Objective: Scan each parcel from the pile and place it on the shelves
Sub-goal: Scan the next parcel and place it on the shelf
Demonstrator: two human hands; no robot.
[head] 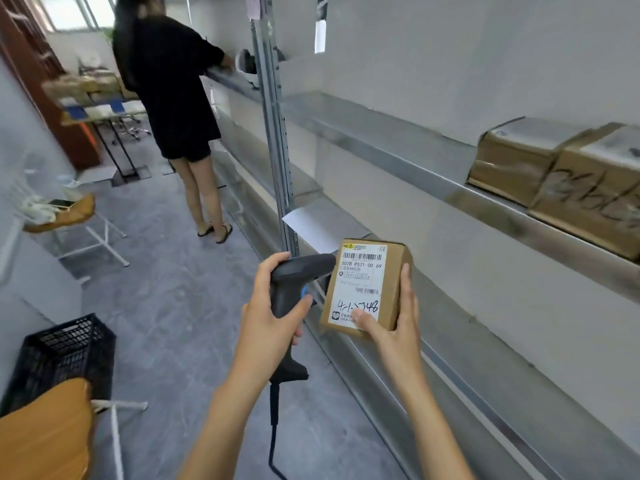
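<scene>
One scanner [297,289] in the left grip [268,317], one labelled parcel [365,287] in the right grip [391,327]; two boxes [561,178] shelved.

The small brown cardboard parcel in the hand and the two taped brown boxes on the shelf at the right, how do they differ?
The small brown cardboard parcel is held upright in the right hand; the two taped brown boxes rest side by side on the grey metal shelf. The parcel looks smaller. Its white label carries barcodes and handwriting; the nearer shelf box has large black marker writing directly on its cardboard. All are brown cardboard with white labels.
</scene>
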